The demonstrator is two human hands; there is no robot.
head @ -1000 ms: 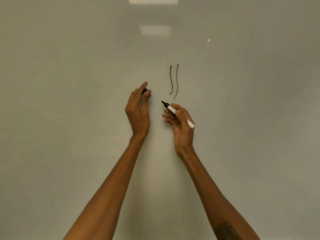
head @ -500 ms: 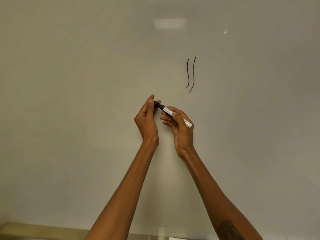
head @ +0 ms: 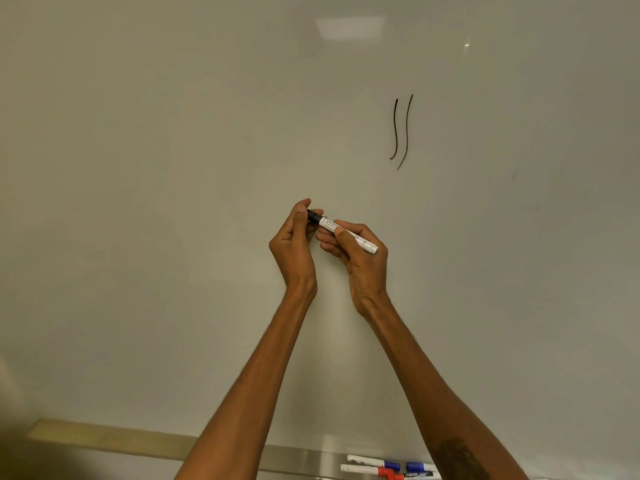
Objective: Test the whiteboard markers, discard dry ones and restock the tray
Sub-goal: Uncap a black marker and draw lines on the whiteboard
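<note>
Two hands are meeting mid-frame: the left hand [head: 292, 242] is gripping the cap [head: 314, 215], the right hand [head: 360, 252] clamping the marker [head: 348, 233], axis slanting lower right.

1. The whiteboard [head: 173, 168] is a plain pale grey-white, with no pattern.
2. Two thin black lines [head: 401, 131] are drawn on it.
3. The marker [head: 346, 232] has a white barrel with small grey print, and its cap [head: 316, 215] is black.
4. The tray [head: 301, 460] is silver-grey metal.
5. On the tray lie white markers: two with blue caps [head: 391, 465], one with a red cap [head: 386, 473].
6. A further marker [head: 420, 474] there is black with white lettering.
</note>
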